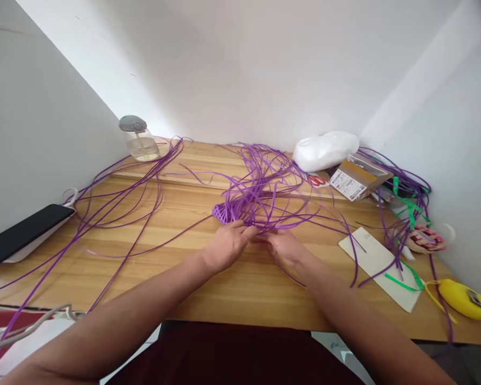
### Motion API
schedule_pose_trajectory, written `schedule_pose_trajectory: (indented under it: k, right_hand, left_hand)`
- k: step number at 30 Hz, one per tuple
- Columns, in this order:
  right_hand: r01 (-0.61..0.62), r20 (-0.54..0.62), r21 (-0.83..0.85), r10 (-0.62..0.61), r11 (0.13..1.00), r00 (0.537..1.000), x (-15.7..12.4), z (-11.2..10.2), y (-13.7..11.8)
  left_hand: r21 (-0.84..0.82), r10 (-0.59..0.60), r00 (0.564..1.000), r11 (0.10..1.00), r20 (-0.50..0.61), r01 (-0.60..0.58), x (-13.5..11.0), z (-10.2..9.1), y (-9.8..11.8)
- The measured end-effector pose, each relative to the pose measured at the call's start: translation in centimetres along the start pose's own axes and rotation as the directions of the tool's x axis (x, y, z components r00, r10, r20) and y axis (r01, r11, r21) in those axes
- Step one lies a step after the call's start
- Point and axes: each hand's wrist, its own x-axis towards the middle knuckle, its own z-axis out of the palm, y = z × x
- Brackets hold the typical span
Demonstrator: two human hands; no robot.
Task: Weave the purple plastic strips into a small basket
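A small purple woven piece (224,213) lies on the wooden table (232,289), with many long purple strands (264,182) fanning out from it. My left hand (226,246) rests just in front of the woven piece, its fingers pinched round strands at its edge. My right hand (285,247) is beside it, fingers curled onto the same bundle of strands. The fingertips of both hands meet near the weave, partly hidden by the strands.
A clear jar with a grey lid (138,139) stands back left. A black phone (22,232) lies at the left wall. Back right are a white plastic bag (324,149), a labelled box (356,179) and red scissors (317,181). A white card (379,264), green strips (404,278) and a yellow tape measure (465,299) lie right.
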Motion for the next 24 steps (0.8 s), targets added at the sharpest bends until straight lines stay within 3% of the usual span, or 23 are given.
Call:
schedule_pose_trajectory:
  k: [3, 4, 5, 7, 9, 11, 14, 17, 20, 24]
  right_hand:
    - [-0.136, 0.085, -0.342, 0.175, 0.930, 0.981, -5.0, -0.5, 0.9]
    - [-0.085, 0.148, -0.440, 0.166, 0.894, 0.975, -6.4, -0.3, 0.5]
    - [0.010, 0.209, -0.482, 0.104, 0.876, 0.972, -7.6, 0.0, 0.0]
    - [0.272, 0.274, -0.502, -0.147, 0.821, 0.950, -8.7, 1.0, -1.2]
    - [0.498, 0.327, -0.534, -0.377, 0.683, 0.867, -8.6, 2.0, -1.7]
    - [0.615, 0.399, -0.602, -0.475, 0.510, 0.784, -7.7, 2.9, -1.5]
    - [0.649, 0.465, -0.689, -0.490, 0.323, 0.737, -6.1, 3.7, -0.7]
    - [0.610, 0.481, -0.762, -0.440, 0.217, 0.758, -4.5, 4.1, -0.8]
    - [0.537, 0.490, -0.842, -0.340, 0.055, 0.803, -2.7, 4.3, -1.8]
    - [0.453, 0.469, -0.883, -0.243, -0.123, 0.849, -0.5, 2.7, -3.1]
  left_hand:
    - [0.035, 0.008, 0.998, 0.999, 0.064, -0.010, -2.7, 2.9, 0.1]
    - [0.046, 0.017, 0.997, 0.999, 0.072, -0.020, -3.2, 3.3, 0.3]
    - [0.050, 0.028, 0.996, 0.998, 0.082, -0.032, -3.4, 3.6, 0.4]
    - [0.032, 0.053, 0.993, 0.998, 0.110, -0.057, -3.6, 3.7, 0.7]
    - [0.000, 0.070, 0.989, 0.998, 0.131, -0.070, -3.6, 3.6, 0.8]
    - [-0.020, 0.047, 0.991, 0.999, 0.125, -0.045, -3.6, 3.6, 0.8]
    - [-0.059, -0.005, 0.997, 0.998, 0.081, 0.010, -4.0, 3.8, 0.6]
    - [-0.084, -0.014, 0.999, 0.996, 0.031, 0.017, -4.2, 4.1, 0.3]
    - [-0.044, 0.004, 0.999, 0.999, -0.036, -0.005, -4.2, 4.4, 0.1]
    - [0.024, -0.001, 1.000, 1.000, -0.015, 0.001, -4.3, 4.0, 0.0]
